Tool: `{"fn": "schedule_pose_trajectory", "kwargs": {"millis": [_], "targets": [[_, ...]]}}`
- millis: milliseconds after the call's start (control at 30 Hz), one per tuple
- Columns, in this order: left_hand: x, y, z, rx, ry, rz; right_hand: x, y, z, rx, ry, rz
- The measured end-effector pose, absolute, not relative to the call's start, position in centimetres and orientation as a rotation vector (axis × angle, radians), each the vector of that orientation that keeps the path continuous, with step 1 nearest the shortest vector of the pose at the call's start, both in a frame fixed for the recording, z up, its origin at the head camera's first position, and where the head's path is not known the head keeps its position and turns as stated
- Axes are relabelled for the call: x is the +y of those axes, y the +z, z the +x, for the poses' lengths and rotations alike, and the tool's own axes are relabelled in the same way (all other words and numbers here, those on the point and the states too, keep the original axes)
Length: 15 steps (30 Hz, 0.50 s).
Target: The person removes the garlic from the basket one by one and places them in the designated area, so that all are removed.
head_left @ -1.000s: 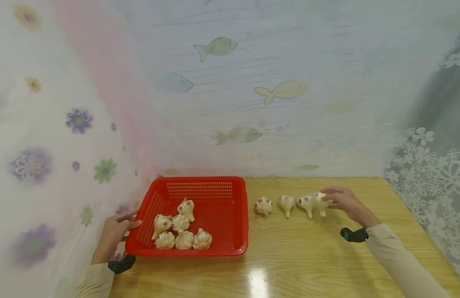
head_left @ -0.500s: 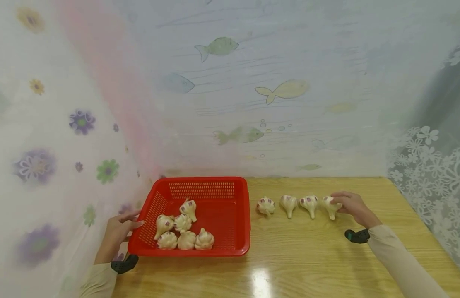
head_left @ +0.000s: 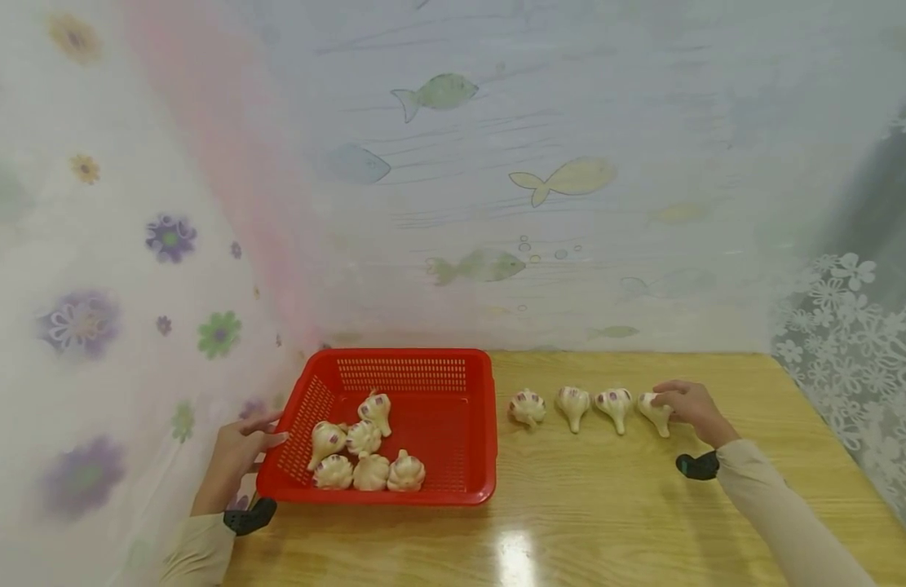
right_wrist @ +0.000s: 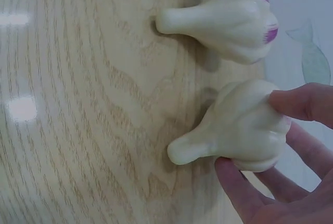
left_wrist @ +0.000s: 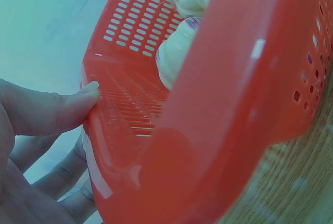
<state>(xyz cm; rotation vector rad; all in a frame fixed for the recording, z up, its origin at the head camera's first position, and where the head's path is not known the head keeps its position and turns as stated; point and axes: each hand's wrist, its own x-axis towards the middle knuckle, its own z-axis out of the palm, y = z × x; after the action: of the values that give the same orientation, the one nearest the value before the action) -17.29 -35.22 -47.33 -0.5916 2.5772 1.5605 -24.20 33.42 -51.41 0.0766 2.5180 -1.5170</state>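
My left hand (head_left: pixel 231 458) holds the left rim of a red plastic basket (head_left: pixel 379 497), thumb on top and the other fingers outside the wall, as the left wrist view shows. Several garlic bulbs (head_left: pixel 363 439) with purple marks lie inside, toward the basket's left. At the right end of a row on the table, my right hand (head_left: pixel 695 410) grips a garlic bulb (right_wrist: pixel 244 125) between thumb and fingers. Its stem points toward the front edge, close over the wood. Just left of it lies another garlic bulb (head_left: pixel 614 408), a small gap between them.
Two more garlic bulbs, one mid-row (head_left: pixel 573 408) and one near the basket (head_left: pixel 528 408), continue the row leftward. A fish-patterned sheet (head_left: pixel 555 269) hangs along the table's back edge, and a flowered one (head_left: pixel 130 342) stands close on the left.
My right hand has carried its garlic bulb rightward from against its neighbour and down to the table, leaving a gap. The left hand keeps its hold on the basket.
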Motion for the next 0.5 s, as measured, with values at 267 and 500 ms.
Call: {"fn": "schedule_pose_trajectory", "kwargs": {"millis": [267,500], "targets": [[-35.2,-47.3,-17.3,2.569,1.577,-0.58,33.3,-51.2,-24.0,2.532,-1.492,0.11],[-35.2,-47.4,-17.2,2.57,1.57,-0.586,33.5,-50.3,-23.9,2.54,-1.426,0.124]]}}
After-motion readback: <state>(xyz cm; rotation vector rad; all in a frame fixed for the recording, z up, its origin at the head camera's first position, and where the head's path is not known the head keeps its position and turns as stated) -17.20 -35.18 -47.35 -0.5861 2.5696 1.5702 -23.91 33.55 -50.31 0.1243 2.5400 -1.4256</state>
